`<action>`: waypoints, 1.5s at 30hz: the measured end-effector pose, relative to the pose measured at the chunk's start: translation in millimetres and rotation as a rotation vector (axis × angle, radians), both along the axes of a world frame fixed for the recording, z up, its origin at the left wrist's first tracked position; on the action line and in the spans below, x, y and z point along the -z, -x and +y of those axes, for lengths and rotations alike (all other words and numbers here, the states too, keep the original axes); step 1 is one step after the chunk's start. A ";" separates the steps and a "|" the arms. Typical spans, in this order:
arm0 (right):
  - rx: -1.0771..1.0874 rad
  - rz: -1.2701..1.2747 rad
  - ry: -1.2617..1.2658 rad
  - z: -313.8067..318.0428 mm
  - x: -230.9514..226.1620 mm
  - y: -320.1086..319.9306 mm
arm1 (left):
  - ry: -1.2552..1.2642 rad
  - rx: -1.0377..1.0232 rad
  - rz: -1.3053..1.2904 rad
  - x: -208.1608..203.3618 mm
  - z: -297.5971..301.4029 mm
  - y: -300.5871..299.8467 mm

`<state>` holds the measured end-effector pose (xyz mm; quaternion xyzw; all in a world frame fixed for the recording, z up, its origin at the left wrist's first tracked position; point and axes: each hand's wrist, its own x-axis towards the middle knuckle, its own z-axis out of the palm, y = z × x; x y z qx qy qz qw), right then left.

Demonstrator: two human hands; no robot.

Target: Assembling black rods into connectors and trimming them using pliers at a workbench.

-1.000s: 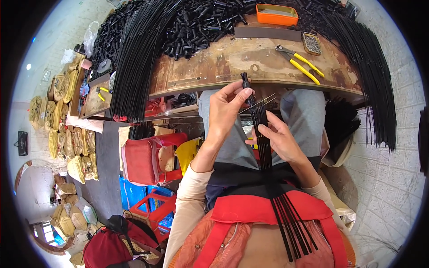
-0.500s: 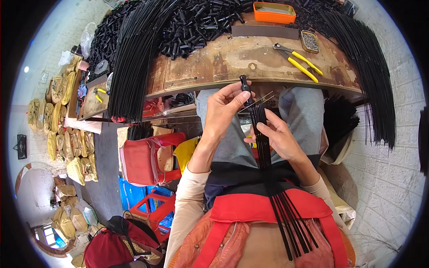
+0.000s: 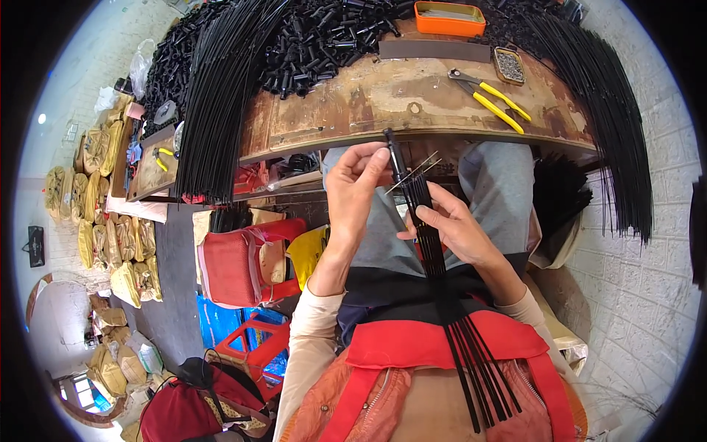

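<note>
A slim black plastic tube [image 3: 395, 153] with a flanged top tilts up above my lap. Thumb and fingers of my left hand [image 3: 355, 184] pinch together at its left side. Just below and beside the tube is a bundle of thin black rods [image 3: 433, 254], like umbrella ribs, gripped by my right hand [image 3: 458, 225] near its upper end. The rods run down over my lap and fan out across my red apron [image 3: 442, 342]. Thin metal wires [image 3: 425, 168] cross slantwise through the rods' top ends. The fingertips behind the bundle are partly hidden.
The wooden table [image 3: 331, 114] ahead bears a heap of black tubes [image 3: 317, 44], yellow-handled cutting pliers [image 3: 501, 107], an orange box [image 3: 449, 18] and a small tin [image 3: 509, 66]. Bundles of long black rods [image 3: 217, 110] overhang its edge. A red stool [image 3: 254, 342] stands at left.
The tube's top has swung left and slightly down, and my left hand has shifted left with it, its thumb now at the tube's side. My right hand still grips the rods.
</note>
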<state>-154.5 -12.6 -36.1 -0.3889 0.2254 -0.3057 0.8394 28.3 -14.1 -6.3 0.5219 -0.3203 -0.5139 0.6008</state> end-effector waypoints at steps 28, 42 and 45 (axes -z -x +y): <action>-0.114 -0.154 -0.042 -10.0 7.7 0.7 | 0.125 0.338 0.489 19.8 3.7 -12.0; 0.126 -0.111 0.258 -13.5 -10.2 -18.7 | 0.226 0.177 0.042 -18.9 9.9 -7.2; 0.223 -0.108 0.288 -11.8 -16.4 -24.9 | 0.207 0.162 0.118 -21.6 15.3 -6.1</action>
